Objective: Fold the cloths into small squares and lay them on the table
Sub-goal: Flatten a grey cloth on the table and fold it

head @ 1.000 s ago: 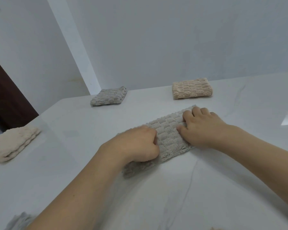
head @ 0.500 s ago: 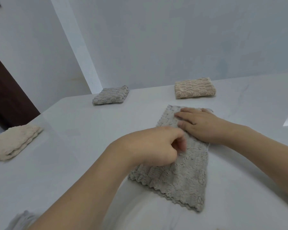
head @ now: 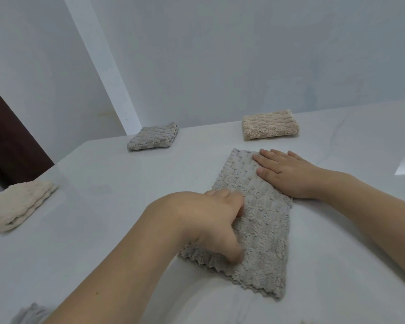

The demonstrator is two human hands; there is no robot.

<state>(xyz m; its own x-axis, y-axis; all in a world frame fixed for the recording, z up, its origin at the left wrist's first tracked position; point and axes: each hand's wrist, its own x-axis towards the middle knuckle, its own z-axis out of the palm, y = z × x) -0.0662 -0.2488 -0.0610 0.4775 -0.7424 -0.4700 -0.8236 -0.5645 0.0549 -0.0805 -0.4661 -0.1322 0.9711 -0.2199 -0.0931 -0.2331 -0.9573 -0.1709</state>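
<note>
Grey cloth (head: 255, 220), an unfinished strip on the bench (head: 103, 206): right hand (head: 288, 174) flat and open at 1 o'clock, left hand (head: 211, 220) curled, pressing its 9 o'clock edge. Risk: plush layers may slide askew when folded, spoiling the square.

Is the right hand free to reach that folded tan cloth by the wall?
Probably yes. The right hand lies flat on the grey cloth, holding nothing, and the table between it and the tan cloth looks bare.
</note>
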